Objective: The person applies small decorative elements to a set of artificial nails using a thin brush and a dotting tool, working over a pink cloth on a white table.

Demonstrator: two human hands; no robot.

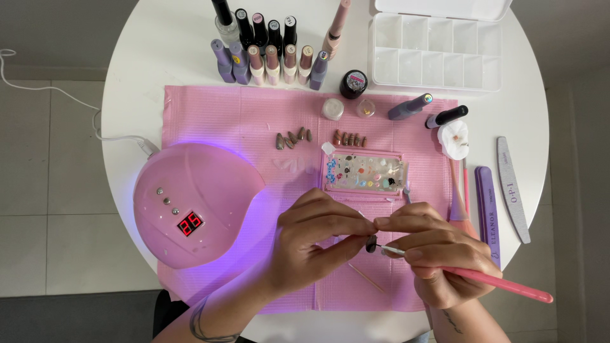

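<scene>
My left hand (314,238) pinches a small dark false nail (371,243) between thumb and fingers above the pink mat (222,117). My right hand (435,254) holds a thin pink-handled brush (502,282), its tip touching the dark nail. The two hands meet fingertip to fingertip just below a clear palette (365,173) dotted with small coloured beads and paint blobs.
A pink curing lamp (190,206) glows purple at the left, its red display lit. Nail polish bottles (267,54) stand at the back, a clear compartment box (438,51) at back right. Two rows of false nails (321,137), nail files (499,203) and a wooden stick (365,277) lie about.
</scene>
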